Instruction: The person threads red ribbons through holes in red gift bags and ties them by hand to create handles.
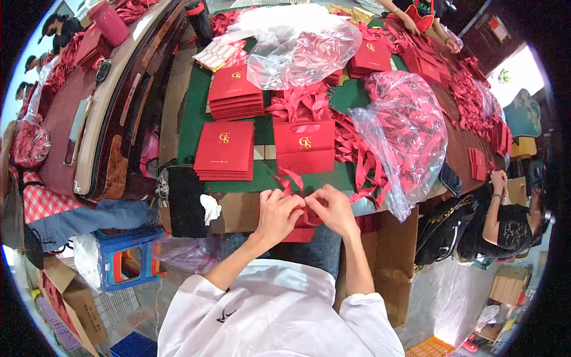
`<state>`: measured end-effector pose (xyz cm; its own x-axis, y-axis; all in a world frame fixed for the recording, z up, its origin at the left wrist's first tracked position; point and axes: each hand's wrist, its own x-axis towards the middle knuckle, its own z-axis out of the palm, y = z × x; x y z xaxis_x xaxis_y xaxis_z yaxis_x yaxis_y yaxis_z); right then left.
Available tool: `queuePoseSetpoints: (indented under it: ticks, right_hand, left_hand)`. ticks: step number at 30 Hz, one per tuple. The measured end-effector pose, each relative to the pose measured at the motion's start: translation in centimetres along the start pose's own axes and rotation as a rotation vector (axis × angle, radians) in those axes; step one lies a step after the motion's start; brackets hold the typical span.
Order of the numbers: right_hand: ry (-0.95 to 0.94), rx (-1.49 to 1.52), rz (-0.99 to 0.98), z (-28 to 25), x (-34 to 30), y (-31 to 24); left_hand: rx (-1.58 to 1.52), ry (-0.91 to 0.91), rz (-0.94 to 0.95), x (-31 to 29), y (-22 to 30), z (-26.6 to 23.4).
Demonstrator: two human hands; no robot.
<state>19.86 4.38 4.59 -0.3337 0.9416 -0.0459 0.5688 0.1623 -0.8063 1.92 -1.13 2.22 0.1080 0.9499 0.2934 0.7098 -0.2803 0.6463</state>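
Observation:
Both hands meet at the near table edge, over a red paper bag partly hidden beneath them. My left hand has its fingers closed in a pinch on a red ribbon, which loops up from between the hands. Close beside it, my right hand is also pinched at the same ribbon; its fingertips nearly touch the left ones. Just beyond lies a red gift bag with a gold emblem and a ribbon handle. To its left are two stacks of flat red bags, a near stack and a far stack.
A clear plastic sack of red ribbons lies right of the bags, with loose ribbons beside it. Clear plastic sheeting covers the far side. White crumpled tissue sits at the left edge. Co-workers' hands show at right.

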Motion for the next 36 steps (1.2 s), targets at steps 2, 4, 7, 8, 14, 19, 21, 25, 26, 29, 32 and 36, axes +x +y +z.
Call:
queuePoseSetpoints:
  ticks: [2, 4, 7, 8, 14, 19, 21, 25, 26, 29, 32, 36]
  right_hand:
    - [-0.185, -0.070, -0.068, -0.4, 0.5, 0.9]
    - [-0.237, -0.011, -0.027, -0.8, 1.4, 1.3]
    - [-0.326, 0.270, 0.069, -0.2, 2.1, 2.2]
    - [-0.325, 0.270, 0.068, 0.2, 2.0, 2.4]
    - [-0.049, 0.347, 0.166, 3.2, 1.5, 3.8]
    - [0.225, 0.231, 0.102, 2.4, 2.9, 3.6]
    - [0.223, 0.200, 0.092, 1.7, 2.6, 3.3]
    - [0.062, 0.071, -0.051, -0.5, -0.1, 2.7]
    - [-0.002, -0.145, -0.143, -1.2, -1.1, 2.3]
    - [-0.061, -0.291, -0.157, -2.0, -2.7, 2.0]
    - [-0.080, -0.276, -0.138, -2.1, -2.9, 1.1]
    - [-0.094, 0.449, 0.109, -1.0, -1.1, -0.4]
  left_hand:
    - [0.111, 0.033, 0.162, 0.0, 0.1, 0.1]
    - [0.126, 0.043, 0.194, 0.1, 0.2, 0.1]
    - [0.141, 0.025, 0.233, 0.4, 0.0, -0.2]
    - [0.128, 0.025, 0.228, 0.5, -0.2, -0.1]
    - [0.030, -0.029, 0.193, 1.2, -0.5, -0.9]
    - [-0.057, -0.038, 0.126, 0.9, 0.0, -0.2]
    - [-0.047, -0.031, 0.085, 1.1, -0.2, -0.4]
    - [-0.035, -0.011, -0.016, 1.5, -0.9, -0.5]
    - [-0.036, -0.004, -0.039, 1.7, -1.1, -0.5]
    - [-0.019, 0.008, -0.068, 2.5, -1.4, -0.4]
    - [0.013, 0.041, -0.047, 3.2, -1.9, 1.1]
    - [0.063, 0.136, 0.011, 3.6, -1.6, 2.9]
